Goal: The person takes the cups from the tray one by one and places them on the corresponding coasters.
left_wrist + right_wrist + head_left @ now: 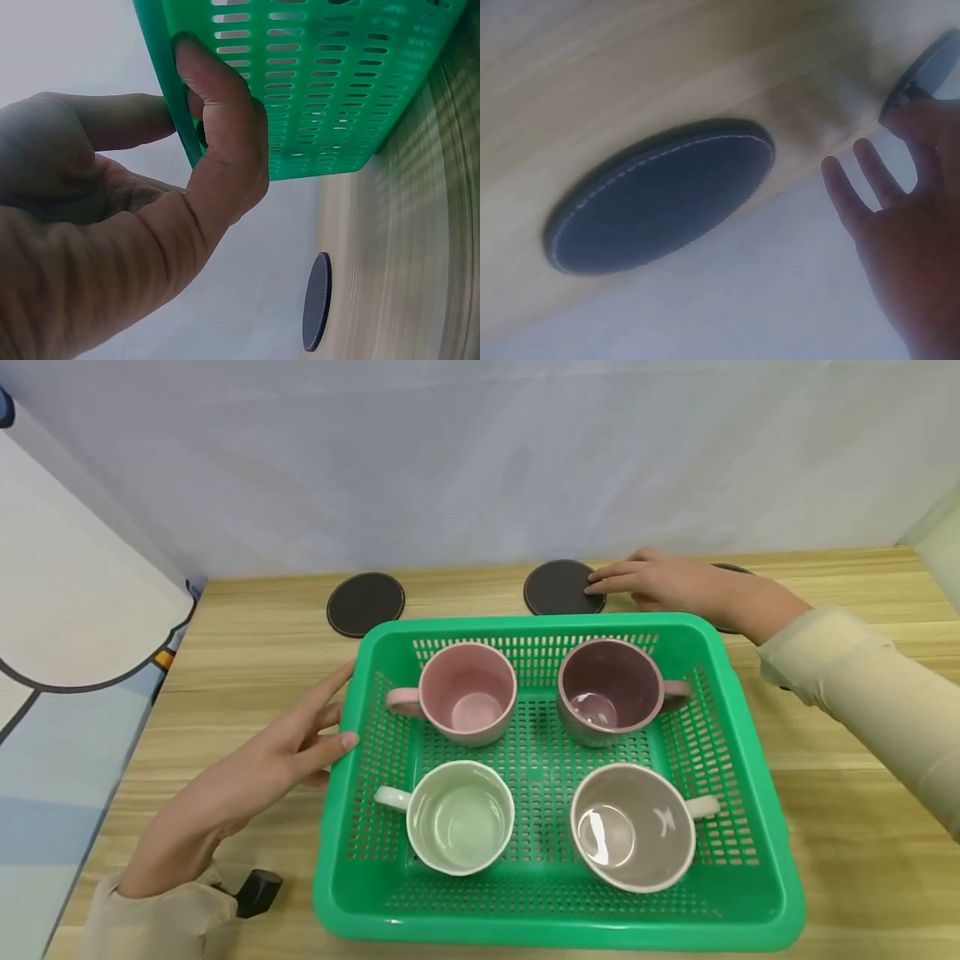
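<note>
A green plastic basket [558, 935] with slotted walls holds a pink mug [468, 693], a plum mug [609, 689], a pale green mug [461, 818] and a beige mug [633, 831]. My left hand [270, 756] grips its left rim, thumb over the top. In the left wrist view, fingers [225, 127] curl under that rim. Beyond the basket, my right hand [663, 583] touches the right edge of the middle black round coaster [558, 589]. The right wrist view shows two of its fingers [844, 187] held out straight, with others at the coaster's edge.
Another black coaster [366, 604] lies at the back left of the wooden table [247, 652]. A third coaster [660, 199], with pale stitching, lies under the right forearm and is partly hidden in the head view. A pale cloth wall [480, 468] rises behind the table.
</note>
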A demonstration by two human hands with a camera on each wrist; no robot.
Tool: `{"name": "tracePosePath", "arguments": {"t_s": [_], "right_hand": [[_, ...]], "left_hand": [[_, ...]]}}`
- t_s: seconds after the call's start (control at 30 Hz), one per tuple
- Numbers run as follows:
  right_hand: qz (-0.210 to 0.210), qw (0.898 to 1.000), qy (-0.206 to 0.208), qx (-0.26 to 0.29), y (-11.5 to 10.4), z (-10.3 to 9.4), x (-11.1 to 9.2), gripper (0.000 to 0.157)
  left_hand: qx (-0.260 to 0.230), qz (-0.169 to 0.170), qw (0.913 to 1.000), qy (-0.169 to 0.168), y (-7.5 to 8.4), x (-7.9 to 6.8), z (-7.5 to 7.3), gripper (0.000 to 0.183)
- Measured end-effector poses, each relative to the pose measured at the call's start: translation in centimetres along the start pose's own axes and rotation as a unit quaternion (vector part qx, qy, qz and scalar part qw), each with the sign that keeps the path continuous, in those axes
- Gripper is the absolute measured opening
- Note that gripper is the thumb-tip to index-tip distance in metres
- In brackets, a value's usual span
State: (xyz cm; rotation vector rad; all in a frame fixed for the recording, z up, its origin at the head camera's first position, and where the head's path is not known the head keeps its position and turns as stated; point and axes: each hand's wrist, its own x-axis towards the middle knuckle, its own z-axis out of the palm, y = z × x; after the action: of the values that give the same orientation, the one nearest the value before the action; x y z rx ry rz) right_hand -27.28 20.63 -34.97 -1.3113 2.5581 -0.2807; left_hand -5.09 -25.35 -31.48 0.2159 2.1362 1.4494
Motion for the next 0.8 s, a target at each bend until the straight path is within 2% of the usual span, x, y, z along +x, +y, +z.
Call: {"name": "tracePosePath", "arguments": {"t_s": [0.23,0.57,0.8], "right_hand": [[-0.087,0.995,0.03,-0.033,0.2,0.3,2.1,0.055],[-0.068,0.998,0.002,-0.02,-0.1,0.4,2.9,0.059],[-0.078,0.996,-0.021,-0.028,-0.1,0.6,4.2,0.061]], "left_hand": [[-0.006,0.006,1.0,0.001,0.0,-0.2,0.3,0.078],[-0.012,0.007,0.9999,-0.007,0.2,-0.1,0.6,0.079],[-0.011,0.004,0.9999,-0.004,0.0,-0.5,0.5,0.079]]}}
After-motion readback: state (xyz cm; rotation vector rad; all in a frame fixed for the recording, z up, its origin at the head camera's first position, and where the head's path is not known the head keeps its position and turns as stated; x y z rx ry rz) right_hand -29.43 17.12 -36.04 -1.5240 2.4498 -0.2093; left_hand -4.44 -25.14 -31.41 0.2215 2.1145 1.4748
